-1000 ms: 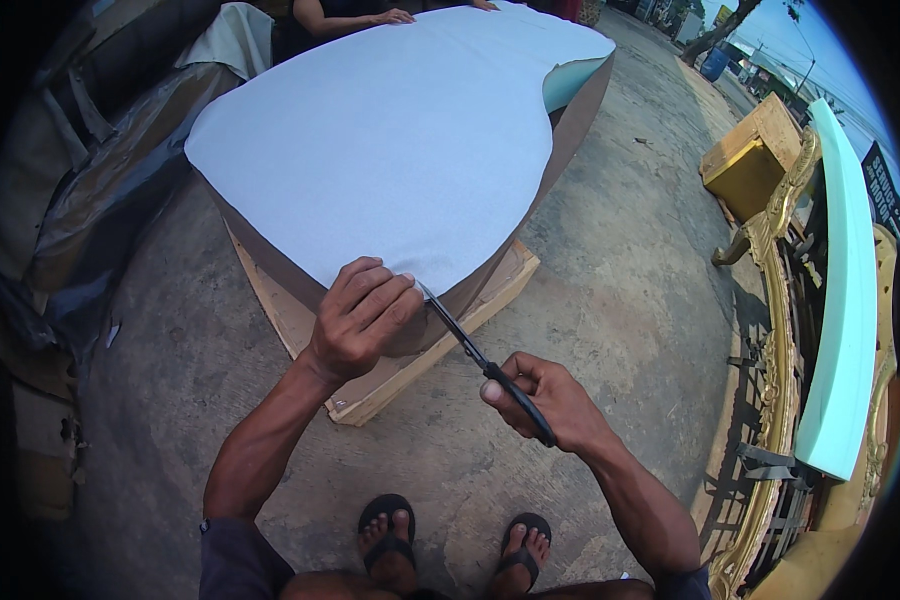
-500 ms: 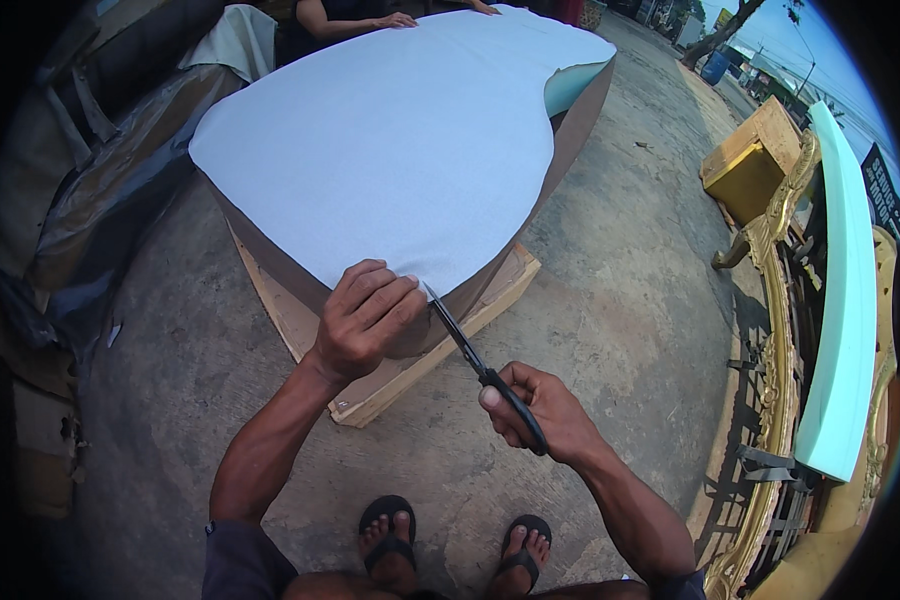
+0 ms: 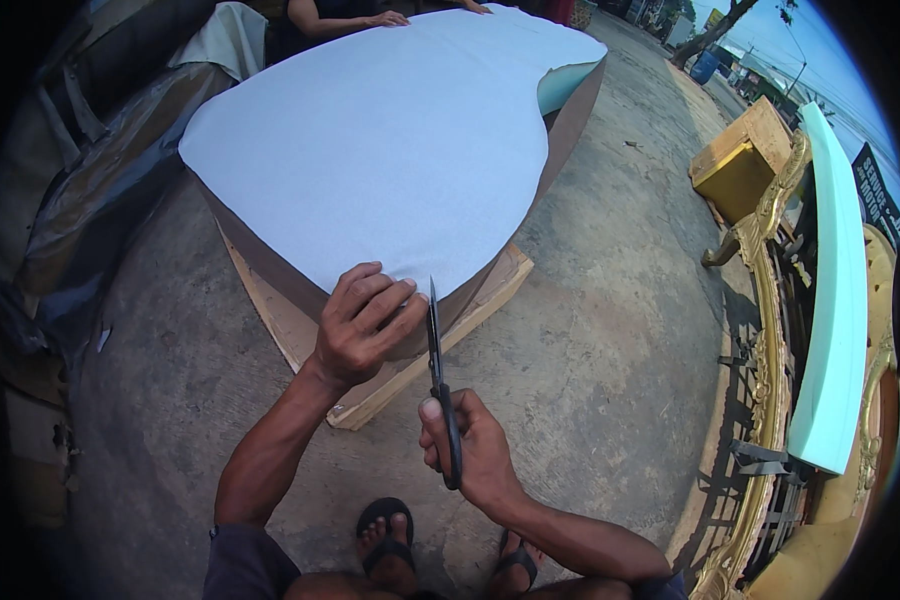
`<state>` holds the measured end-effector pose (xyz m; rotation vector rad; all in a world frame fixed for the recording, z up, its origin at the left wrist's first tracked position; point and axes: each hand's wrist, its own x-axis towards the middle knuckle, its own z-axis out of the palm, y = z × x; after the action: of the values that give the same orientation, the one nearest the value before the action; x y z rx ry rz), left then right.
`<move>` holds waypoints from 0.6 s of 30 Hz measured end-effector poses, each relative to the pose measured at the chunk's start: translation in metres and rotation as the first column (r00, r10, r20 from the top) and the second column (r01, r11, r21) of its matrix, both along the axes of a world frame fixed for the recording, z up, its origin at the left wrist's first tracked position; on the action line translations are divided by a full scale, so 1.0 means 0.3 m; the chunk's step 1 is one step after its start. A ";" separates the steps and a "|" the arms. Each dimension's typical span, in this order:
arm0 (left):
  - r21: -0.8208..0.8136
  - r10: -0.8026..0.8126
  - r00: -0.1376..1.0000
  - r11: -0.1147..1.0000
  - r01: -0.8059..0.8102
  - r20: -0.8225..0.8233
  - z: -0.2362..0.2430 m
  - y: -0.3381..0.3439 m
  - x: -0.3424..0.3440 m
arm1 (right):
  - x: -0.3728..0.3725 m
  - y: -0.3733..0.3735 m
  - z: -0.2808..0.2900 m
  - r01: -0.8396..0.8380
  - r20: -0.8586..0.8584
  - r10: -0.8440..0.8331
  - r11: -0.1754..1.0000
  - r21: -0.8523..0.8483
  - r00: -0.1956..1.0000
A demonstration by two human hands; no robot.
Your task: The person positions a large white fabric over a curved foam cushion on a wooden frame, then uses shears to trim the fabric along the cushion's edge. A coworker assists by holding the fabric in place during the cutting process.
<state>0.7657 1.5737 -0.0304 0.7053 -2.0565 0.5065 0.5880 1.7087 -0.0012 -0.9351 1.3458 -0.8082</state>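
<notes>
A large white fabric sheet (image 3: 370,150) with a curved outline lies over a brown-sided, shaped piece in front of me. My left hand (image 3: 362,325) closes on its near edge, fingers bent over the top and small creases around them; the thumb is hidden. In my right hand (image 3: 470,445) is a pair of black-handled scissors (image 3: 437,365), gripped by the handles. Its blades look closed, pointing away from me, and the tip overlaps the fabric's near edge just right of my left fingers. I cannot tell whether it touches the cloth.
Below the piece is a wooden frame (image 3: 425,375) on the concrete floor (image 3: 590,330). Another person's hand (image 3: 388,19) rests on the far edge. Rightward stand a gold carved frame (image 3: 760,380), a mint-green foam strip (image 3: 832,300) and a wooden box (image 3: 742,160). Plastic-covered material (image 3: 100,190) sits left.
My right hand has swung left and nearer to me, turning the scissors from a slant to almost straight ahead. My left hand stays on the fabric edge. The whole view has shifted slightly.
</notes>
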 end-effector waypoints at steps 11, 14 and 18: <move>-0.010 0.011 1.000 1.000 -0.012 -0.016 -0.011 -0.005 -0.003 | 0.031 0.012 -0.034 0.045 -0.058 -0.047 0.998 -0.038 0.997; -0.017 0.011 1.000 1.000 -0.011 -0.026 -0.013 -0.006 -0.004 | 0.034 0.016 -0.031 0.064 -0.027 -0.065 0.997 -0.043 0.998; -0.010 0.000 0.999 1.000 -0.001 -0.035 -0.015 -0.007 -0.004 | 0.032 0.018 -0.038 0.078 -0.009 -0.079 0.996 -0.032 0.997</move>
<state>0.7646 1.5717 -0.0350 0.7040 -2.0196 0.5008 0.5977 1.7142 -0.0125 -0.9170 1.3895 -0.8881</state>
